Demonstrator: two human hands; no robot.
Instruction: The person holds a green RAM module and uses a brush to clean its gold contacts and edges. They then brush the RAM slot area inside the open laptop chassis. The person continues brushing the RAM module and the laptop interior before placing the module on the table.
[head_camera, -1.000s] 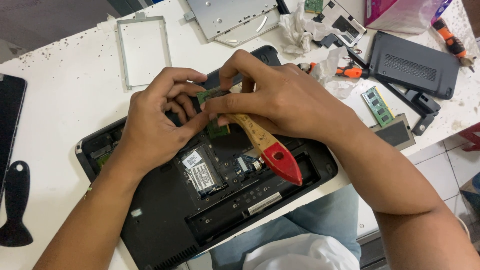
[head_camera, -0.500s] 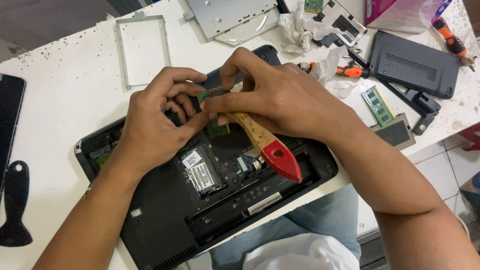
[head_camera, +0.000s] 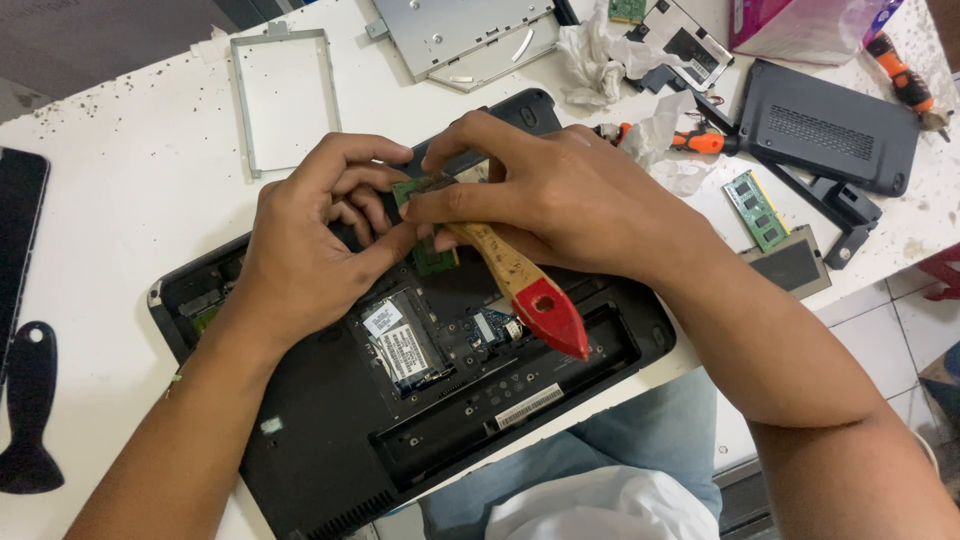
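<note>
White counter (head_camera: 130, 200), speckled w/ dark bits; pale tiled floor (head_camera: 900, 330) at right; even, bright light.

From my remote seat, I took this for a small electronics repair workshop. An opened black laptop (head_camera: 420, 400) lay bottom-up on a speckled white worktop (head_camera: 130, 200), surrounded by removed parts: a silver optical drive (head_camera: 460, 35), a metal bracket frame (head_camera: 285, 95), a loose memory module (head_camera: 757, 208), a black cover panel (head_camera: 825, 130), and orange-handled screwdrivers (head_camera: 900, 75).

White table (head_camera: 130, 190) bears opened laptop (head_camera: 330, 430), metal frame (head_camera: 285, 95), screwdrivers (head_camera: 700, 140).
</note>
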